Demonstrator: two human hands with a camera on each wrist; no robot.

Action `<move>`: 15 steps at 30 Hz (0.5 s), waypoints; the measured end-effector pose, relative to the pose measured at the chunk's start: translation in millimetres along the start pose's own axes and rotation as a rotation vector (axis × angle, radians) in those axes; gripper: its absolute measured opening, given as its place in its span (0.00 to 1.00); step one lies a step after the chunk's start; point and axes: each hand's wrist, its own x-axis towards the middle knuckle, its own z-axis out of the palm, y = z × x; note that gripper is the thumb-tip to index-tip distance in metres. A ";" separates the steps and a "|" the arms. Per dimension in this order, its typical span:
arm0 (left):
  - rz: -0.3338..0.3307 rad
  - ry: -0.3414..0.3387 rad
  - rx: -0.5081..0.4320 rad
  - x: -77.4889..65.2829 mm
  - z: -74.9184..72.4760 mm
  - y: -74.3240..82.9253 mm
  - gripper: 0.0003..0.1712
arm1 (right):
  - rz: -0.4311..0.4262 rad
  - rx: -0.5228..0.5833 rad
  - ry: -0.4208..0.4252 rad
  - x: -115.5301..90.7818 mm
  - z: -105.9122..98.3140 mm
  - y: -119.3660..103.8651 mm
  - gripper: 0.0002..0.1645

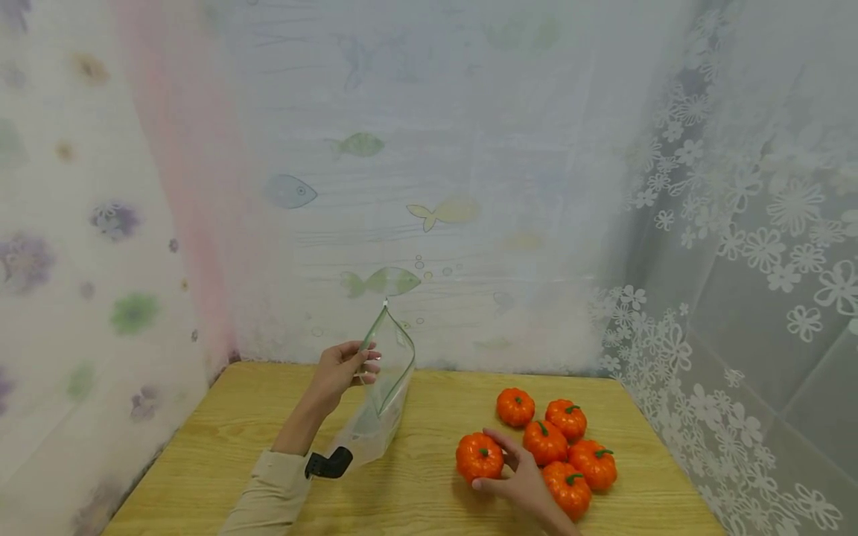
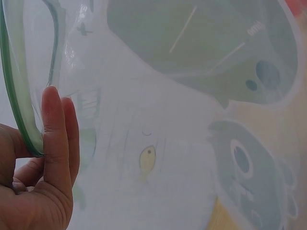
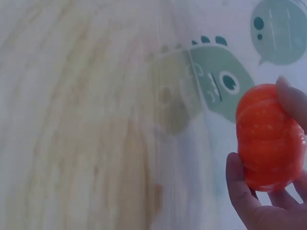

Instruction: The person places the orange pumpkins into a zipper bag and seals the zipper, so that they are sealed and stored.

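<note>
My left hand (image 1: 345,372) pinches the green-edged rim of a clear zip bag (image 1: 385,428), whose mouth gapes. In the left wrist view, the thumb and fingers of the left hand (image 2: 45,177) meet at that green rim, and green cartoon prints show on the bag (image 2: 158,120). Over the table to the right, my right hand (image 1: 519,476) grips a small orange pumpkin (image 1: 479,457) with a green stem. The right wrist view shows this pumpkin (image 3: 268,139) between the thumb and fingers of the right hand (image 3: 268,213), with the printed bag side behind it.
Several more orange pumpkins (image 1: 544,442) sit grouped on the wooden table (image 1: 268,402), right beside my right hand. A black wrist strap (image 1: 330,463) shows at the left sleeve. Behind the table hangs a fish-print curtain (image 1: 456,283), with patterned curtains at both sides.
</note>
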 end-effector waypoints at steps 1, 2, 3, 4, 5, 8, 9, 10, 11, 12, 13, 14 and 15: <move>-0.001 -0.001 0.000 0.1 0.1 0.0 0.19 | -0.001 0.015 0.006 0.5 2.8 0.6 0.52; -0.002 -0.002 0.003 0.3 0.2 0.0 0.19 | -0.001 0.028 0.007 1.0 5.5 0.9 0.52; -0.002 -0.001 0.004 0.5 0.2 0.0 0.19 | -0.006 0.037 0.007 1.5 8.1 1.0 0.51; -0.003 -0.001 0.005 0.7 0.3 -0.2 0.19 | -0.002 0.049 0.002 1.8 10.3 0.9 0.51; -0.003 -0.001 0.005 1.0 0.4 -0.3 0.19 | -0.002 0.059 0.001 2.1 12.5 0.6 0.51; -0.003 0.001 0.004 1.7 0.6 -0.8 0.19 | 0.004 0.085 -0.011 2.9 18.1 -0.5 0.51; -0.003 0.000 0.004 1.8 0.6 -1.0 0.19 | 0.011 0.094 -0.019 3.1 19.8 -0.9 0.51; -0.003 0.000 0.002 1.9 0.6 -1.2 0.19 | 0.021 0.107 -0.026 3.3 21.5 -1.4 0.52; -0.002 -0.001 0.001 2.0 0.6 -1.3 0.19 | 0.027 0.116 -0.032 3.6 23.1 -1.9 0.52; -0.001 -0.002 0.001 1.9 0.6 -1.4 0.19 | 0.033 0.129 -0.043 3.7 24.7 -2.5 0.52; -0.001 -0.003 0.001 1.8 0.2 -1.5 0.19 | 0.041 0.142 -0.053 3.9 26.7 -3.0 0.52; -0.001 -0.004 0.001 1.6 -0.2 -1.7 0.19 | 0.044 0.150 -0.063 4.0 28.6 -3.6 0.52; 0.000 -0.005 0.001 1.3 -0.6 -1.7 0.19 | 0.041 0.155 -0.068 4.0 30.6 -4.6 0.52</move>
